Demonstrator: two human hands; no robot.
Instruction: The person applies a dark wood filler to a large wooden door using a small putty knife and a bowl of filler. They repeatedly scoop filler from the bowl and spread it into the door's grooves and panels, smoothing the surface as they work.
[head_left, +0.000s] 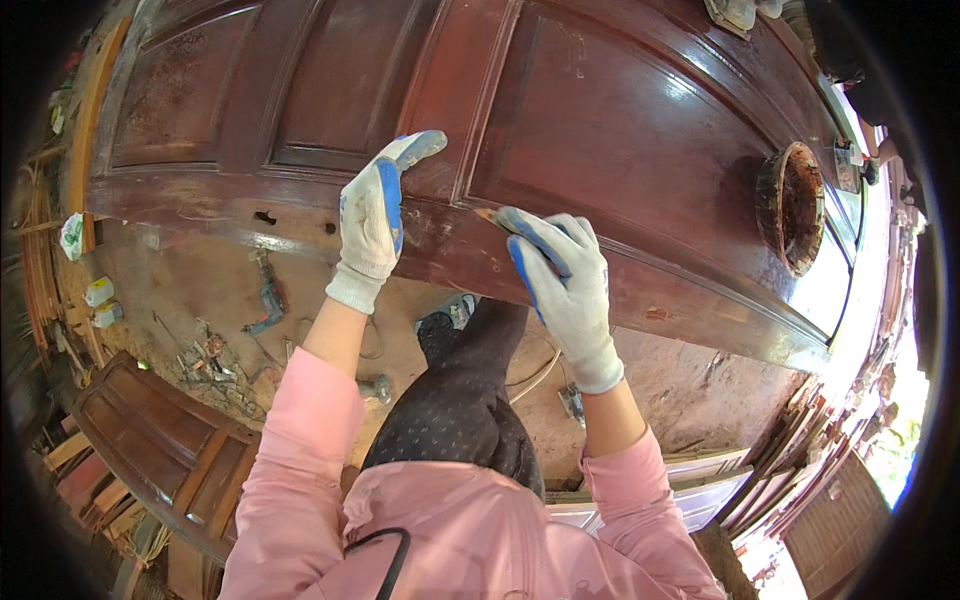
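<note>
A large dark reddish-brown panelled wooden door [610, 130] lies flat in front of me. My left hand [375, 215], in a white glove with blue coating, is edge-on over the door's near rail, its fingers stretched out and nothing visible in them. My right hand [565, 270], gloved the same way, pinches a small thin piece with a brownish tip [486, 214]; its kind is too small to tell. That tip meets the moulding at the near corner of the big panel. Two dark holes show in the door's near edge, left of my left hand.
A round, stained open tub [795, 208] stands on the door at right. Another person's hand [885, 150] is beyond it, near a small container [848, 165]. On the floor lie a power drill [268, 295] and scattered tools [210, 360]; a smaller panelled door [160, 440] lies lower left.
</note>
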